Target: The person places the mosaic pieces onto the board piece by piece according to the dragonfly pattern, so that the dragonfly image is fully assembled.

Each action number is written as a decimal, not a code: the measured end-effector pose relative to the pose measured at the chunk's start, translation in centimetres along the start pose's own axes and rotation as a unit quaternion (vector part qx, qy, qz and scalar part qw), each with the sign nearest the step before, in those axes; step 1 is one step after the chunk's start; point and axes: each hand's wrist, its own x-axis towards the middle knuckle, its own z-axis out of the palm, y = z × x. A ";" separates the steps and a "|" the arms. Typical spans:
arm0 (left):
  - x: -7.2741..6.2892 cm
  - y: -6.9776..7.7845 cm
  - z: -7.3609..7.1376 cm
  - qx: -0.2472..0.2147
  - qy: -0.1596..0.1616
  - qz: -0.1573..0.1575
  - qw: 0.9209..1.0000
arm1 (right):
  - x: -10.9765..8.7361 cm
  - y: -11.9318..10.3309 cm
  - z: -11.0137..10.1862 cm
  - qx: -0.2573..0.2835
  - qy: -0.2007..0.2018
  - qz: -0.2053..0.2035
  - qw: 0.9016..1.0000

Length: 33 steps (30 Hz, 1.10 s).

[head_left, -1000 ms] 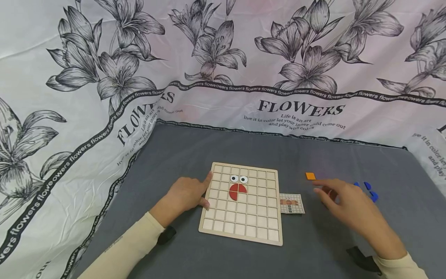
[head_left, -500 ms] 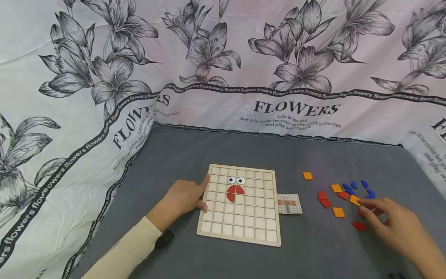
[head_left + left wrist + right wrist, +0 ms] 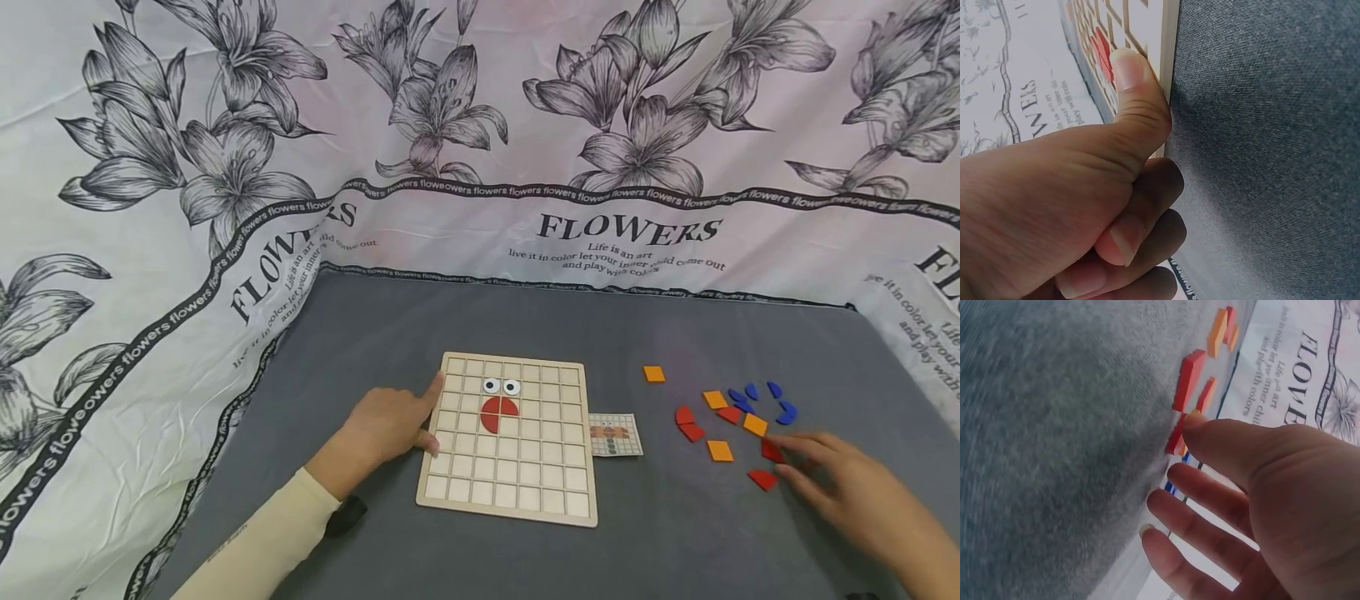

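Note:
My left hand (image 3: 386, 423) holds the left edge of a wooden grid board (image 3: 510, 492), index finger stretched along the rim. In the left wrist view the thumb (image 3: 1129, 75) lies on the board's top, with other fingers curled beside the edge. Two round eye pieces (image 3: 501, 387) and three red quarter-circle tiles (image 3: 490, 424) sit in the grid. My right hand (image 3: 855, 483) is low over loose pieces, thumb and index finger apart. Its index fingertip is at a red tile (image 3: 771, 451); another red tile (image 3: 762, 480) lies right by the thumb.
A small picture card (image 3: 618, 435) shows beside the board's right edge. Further right lie several orange squares (image 3: 720, 451), more red tiles (image 3: 691, 432) and blue curved pieces (image 3: 786, 412) on the grey cloth (image 3: 360, 333). Flower-printed fabric (image 3: 442, 233) stands behind and to the left.
My right hand has moved right and toward me, from beside the lone orange square to the red tiles, uncovering the loose pieces. The left hand stays on the board; the view shifts slightly.

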 end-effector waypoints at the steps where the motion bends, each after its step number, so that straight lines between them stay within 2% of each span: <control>1: 0.0 0.1 0.0 0.001 -0.001 0.001 1.000 | 0.0 0.0 0.0 -0.002 -0.004 0.001 1.000; 11: 0.6 0.4 0.1 0.004 -0.008 -0.001 1.000 | -0.3 0.2 0.2 -0.026 0.021 -0.031 0.999; 16: 0.6 0.3 0.0 0.004 -0.021 -0.004 1.000 | -0.3 0.2 0.0 -0.028 0.010 -0.024 0.999; 23: 0.5 0.0 -0.4 0.004 -0.037 -0.015 0.999 | 0.0 -0.1 -0.1 -0.037 0.032 -0.035 0.998; 27: 0.6 0.0 -0.3 -0.002 -0.039 -0.013 0.999 | -0.1 -0.2 -0.3 -0.041 0.022 -0.010 0.999; 33: 0.9 0.1 0.0 0.008 -0.035 -0.010 0.999 | -0.3 -0.1 -0.4 -0.056 -0.021 0.029 0.998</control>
